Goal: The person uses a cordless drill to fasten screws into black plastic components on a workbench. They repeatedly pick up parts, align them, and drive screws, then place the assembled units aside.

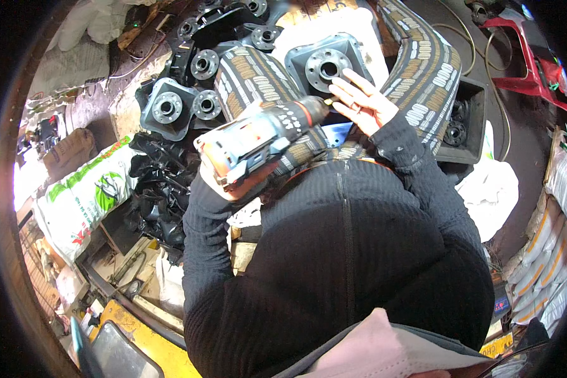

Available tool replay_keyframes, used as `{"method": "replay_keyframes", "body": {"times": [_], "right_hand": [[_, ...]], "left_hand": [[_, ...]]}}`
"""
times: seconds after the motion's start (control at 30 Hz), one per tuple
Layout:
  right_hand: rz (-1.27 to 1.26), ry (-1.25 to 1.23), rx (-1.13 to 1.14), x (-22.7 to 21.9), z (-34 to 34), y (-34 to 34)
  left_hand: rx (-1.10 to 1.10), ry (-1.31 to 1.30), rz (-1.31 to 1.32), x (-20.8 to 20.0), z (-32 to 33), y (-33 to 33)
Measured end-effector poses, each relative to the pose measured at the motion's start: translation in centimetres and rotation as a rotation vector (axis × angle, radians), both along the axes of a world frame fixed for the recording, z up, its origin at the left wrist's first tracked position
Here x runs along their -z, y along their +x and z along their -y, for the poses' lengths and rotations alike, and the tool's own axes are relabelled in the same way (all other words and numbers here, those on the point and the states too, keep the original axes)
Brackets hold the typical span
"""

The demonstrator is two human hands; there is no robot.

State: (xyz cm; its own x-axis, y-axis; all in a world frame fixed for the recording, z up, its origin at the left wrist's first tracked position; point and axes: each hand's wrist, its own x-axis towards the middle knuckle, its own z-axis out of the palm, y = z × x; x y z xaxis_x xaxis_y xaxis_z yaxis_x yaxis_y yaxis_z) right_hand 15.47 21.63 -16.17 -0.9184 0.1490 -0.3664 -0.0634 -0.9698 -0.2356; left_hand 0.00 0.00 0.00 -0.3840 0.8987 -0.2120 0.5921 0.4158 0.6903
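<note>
My left hand is grasping the drill, its fingers mostly hidden beneath the body. My right hand is holding nothing that I can see; its fingers are standing apart just beside the drill's tip, whether touching I cannot tell. The drill is lying crosswise, probably so that its nose is facing those right fingers. Just beyond them, a housing is resting on a white sheet between my knees, presumably for steadiness and reach. The drill is showing a blue-grey body, an orange rear, a dark nose with a red ring, and a brassy tip. The housing is appearing dark grey, square-rimmed, its round, holed flange facing up.
</note>
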Motion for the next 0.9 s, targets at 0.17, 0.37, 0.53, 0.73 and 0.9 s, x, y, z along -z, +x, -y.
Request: {"method": "replay_keyframes", "body": {"times": [0.17, 0.37, 0.53, 0.73, 0.9], "right_hand": [[-0.002, 0.203, 0.06, -1.6, 0.5, -0.3], [0.014, 0.707, -0.046, -1.8, 0.6, 0.1], [0.012, 0.589, 0.004, -1.3, 1.5, 0.1], [0.037, 0.604, 0.059, -1.0, 2.4, -0.3], [-0.087, -0.151, 0.071, -1.0, 1.7, -0.1]], "left_hand": [[0.169, 0.028, 0.013, 0.0, -2.4, 1.0], [0.165, -0.044, 0.03, -0.3, -3.9, 1.3], [0.249, -0.052, -0.132, 0.2, -3.8, 0.8], [0.248, 0.018, -0.151, -0.1, -3.7, 1.2], [0.197, -0.026, -0.075, 1.0, -3.7, 0.7]]}}
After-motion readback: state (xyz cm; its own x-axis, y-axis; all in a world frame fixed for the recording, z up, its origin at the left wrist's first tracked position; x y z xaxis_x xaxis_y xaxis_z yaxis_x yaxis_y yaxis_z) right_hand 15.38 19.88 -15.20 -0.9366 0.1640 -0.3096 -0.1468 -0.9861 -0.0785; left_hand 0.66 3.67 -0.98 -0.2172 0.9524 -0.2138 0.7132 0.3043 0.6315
